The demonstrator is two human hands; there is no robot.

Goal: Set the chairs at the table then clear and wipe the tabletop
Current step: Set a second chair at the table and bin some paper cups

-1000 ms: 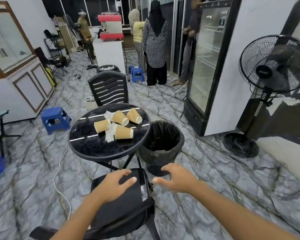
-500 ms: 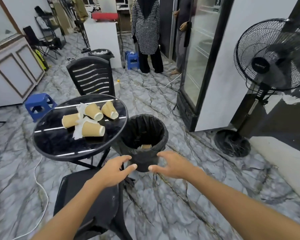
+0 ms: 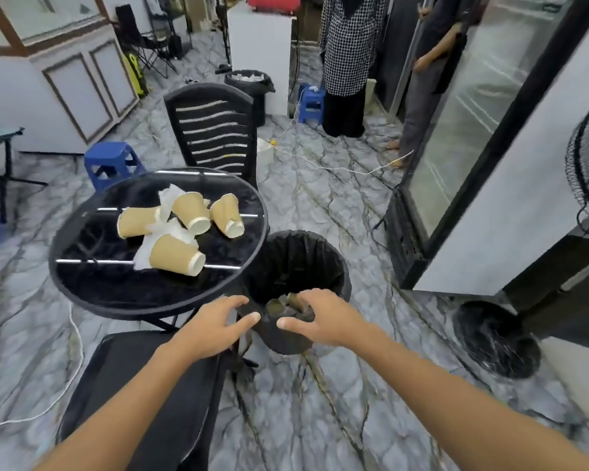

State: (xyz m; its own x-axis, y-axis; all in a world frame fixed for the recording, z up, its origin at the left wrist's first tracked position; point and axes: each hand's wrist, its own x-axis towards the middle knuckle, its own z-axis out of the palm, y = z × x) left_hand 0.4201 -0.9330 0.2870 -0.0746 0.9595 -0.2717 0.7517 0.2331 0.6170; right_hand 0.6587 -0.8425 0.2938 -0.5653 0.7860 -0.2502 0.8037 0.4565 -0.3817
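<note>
chairs come first: the near black chair point(image 3: 150, 396) sits at the bottom of the view, its seat under the left forearm and close up against the near edge of the round black table point(image 3: 92, 294). the left hand point(image 3: 215, 326) hangs spread and empty over the chair's far corner, fingers loose, gripping nothing. the right hand point(image 3: 323, 316) is likewise spread, thumb pointing inward, hovering over the near rim of the black lined bin point(image 3: 334, 266); whether it touches the rim i cannot tell. the bin stands on the marble floor just beside the table, to its right, with some scraps inside. on the tabletop four brown paper cups point(image 3: 177, 254) lie on their sides among crumpled white tissues point(image 3: 169, 229). beyond the table a second black slatted chair point(image 3: 215, 130) stands upright, its back facing the camera. a blue stool point(image 3: 113, 163) sits to the left, and people stand further back by a glass-door fridge point(image 3: 463, 107).
</note>
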